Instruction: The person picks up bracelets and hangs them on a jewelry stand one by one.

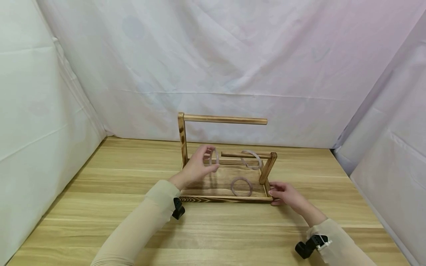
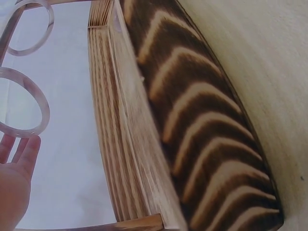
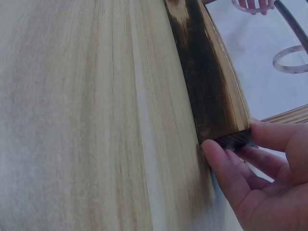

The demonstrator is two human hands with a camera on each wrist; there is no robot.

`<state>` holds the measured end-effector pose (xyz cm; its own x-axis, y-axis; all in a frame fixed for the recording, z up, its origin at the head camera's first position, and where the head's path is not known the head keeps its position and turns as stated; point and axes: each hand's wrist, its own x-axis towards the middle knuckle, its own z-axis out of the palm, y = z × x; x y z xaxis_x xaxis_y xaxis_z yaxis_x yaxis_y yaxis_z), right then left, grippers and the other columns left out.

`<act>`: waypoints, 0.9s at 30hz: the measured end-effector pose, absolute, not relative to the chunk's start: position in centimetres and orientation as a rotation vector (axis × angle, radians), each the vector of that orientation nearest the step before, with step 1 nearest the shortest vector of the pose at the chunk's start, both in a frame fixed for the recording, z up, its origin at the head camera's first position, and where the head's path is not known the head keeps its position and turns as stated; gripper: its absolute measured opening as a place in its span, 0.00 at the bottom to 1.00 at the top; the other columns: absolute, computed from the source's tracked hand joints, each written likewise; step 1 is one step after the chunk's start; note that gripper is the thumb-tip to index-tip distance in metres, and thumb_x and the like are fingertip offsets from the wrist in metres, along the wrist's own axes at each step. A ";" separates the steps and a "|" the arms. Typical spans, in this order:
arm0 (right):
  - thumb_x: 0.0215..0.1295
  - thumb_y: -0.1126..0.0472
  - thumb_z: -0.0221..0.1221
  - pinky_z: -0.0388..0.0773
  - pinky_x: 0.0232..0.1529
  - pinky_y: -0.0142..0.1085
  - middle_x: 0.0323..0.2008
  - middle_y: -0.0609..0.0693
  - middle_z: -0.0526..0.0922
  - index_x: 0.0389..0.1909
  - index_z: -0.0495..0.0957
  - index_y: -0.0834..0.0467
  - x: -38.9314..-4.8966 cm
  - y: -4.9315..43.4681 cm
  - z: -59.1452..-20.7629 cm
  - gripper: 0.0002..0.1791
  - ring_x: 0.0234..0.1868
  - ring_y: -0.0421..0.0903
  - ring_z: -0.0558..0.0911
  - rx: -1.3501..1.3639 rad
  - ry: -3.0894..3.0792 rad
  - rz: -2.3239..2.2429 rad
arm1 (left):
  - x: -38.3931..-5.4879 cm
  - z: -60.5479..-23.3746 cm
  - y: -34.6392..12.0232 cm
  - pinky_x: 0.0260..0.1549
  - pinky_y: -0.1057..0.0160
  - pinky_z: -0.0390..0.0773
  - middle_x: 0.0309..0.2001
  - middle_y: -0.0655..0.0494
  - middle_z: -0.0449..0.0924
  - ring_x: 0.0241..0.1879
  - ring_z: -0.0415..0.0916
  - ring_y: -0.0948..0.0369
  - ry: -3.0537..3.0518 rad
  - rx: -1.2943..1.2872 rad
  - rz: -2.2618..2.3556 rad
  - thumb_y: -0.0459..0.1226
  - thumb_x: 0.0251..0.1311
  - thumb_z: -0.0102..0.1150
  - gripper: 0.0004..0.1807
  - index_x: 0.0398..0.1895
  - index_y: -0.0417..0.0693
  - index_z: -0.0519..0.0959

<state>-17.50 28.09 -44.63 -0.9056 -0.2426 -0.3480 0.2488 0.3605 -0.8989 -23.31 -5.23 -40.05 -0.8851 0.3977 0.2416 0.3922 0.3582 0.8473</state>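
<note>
My left hand (image 1: pixel 197 165) holds a pale translucent bangle (image 1: pixel 217 157) upright between its fingers and thumb, above a wooden rack's tray (image 1: pixel 219 200). The held bangle is just left of the free end of the rack's lower rod (image 1: pixel 229 154). A second bangle (image 1: pixel 259 162) hangs on that rod near its right post (image 1: pixel 268 169). The shiny tray floor mirrors a ring shape below it. At the tray's front right corner, my right hand (image 1: pixel 288 195) grips the rim with thumb and fingers, seen closely in the right wrist view.
A taller post (image 1: pixel 182 136) at the rack's left carries a bare upper rod (image 1: pixel 226 119) reaching right. The rack stands on a wood-grain table (image 1: pixel 213 232). White cloth (image 1: pixel 213 66) hangs behind and on both sides.
</note>
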 end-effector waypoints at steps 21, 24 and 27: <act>0.67 0.67 0.50 0.83 0.41 0.38 0.43 0.58 0.73 0.65 0.50 0.79 -17.4 28.1 -44.6 0.32 0.37 0.39 0.76 0.006 2.206 -1.561 | -23.7 -39.4 -4.3 0.57 0.51 0.72 0.56 0.49 0.68 0.56 0.69 0.49 2.609 0.766 1.577 0.38 0.53 0.65 0.31 0.59 0.45 0.64; 0.68 0.67 0.50 0.83 0.41 0.38 0.43 0.58 0.72 0.65 0.50 0.79 -17.4 28.1 -44.6 0.32 0.36 0.39 0.76 0.011 2.208 -1.558 | -23.7 -39.3 -4.2 0.57 0.53 0.73 0.56 0.49 0.68 0.57 0.68 0.50 2.620 0.777 1.563 0.38 0.54 0.65 0.30 0.60 0.45 0.64; 0.68 0.67 0.50 0.83 0.41 0.38 0.43 0.58 0.72 0.65 0.49 0.79 -17.4 28.1 -44.6 0.32 0.36 0.39 0.76 0.002 2.212 -1.553 | -23.7 -39.1 -4.0 0.58 0.55 0.72 0.57 0.49 0.68 0.57 0.68 0.50 2.623 0.790 1.554 0.38 0.54 0.64 0.30 0.60 0.45 0.65</act>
<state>-17.40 28.08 -44.58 -0.9051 -0.2435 -0.3486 0.2453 0.3708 -0.8957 -23.69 -4.03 -39.09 -0.8743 0.4134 0.2543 0.4216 0.3872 0.8199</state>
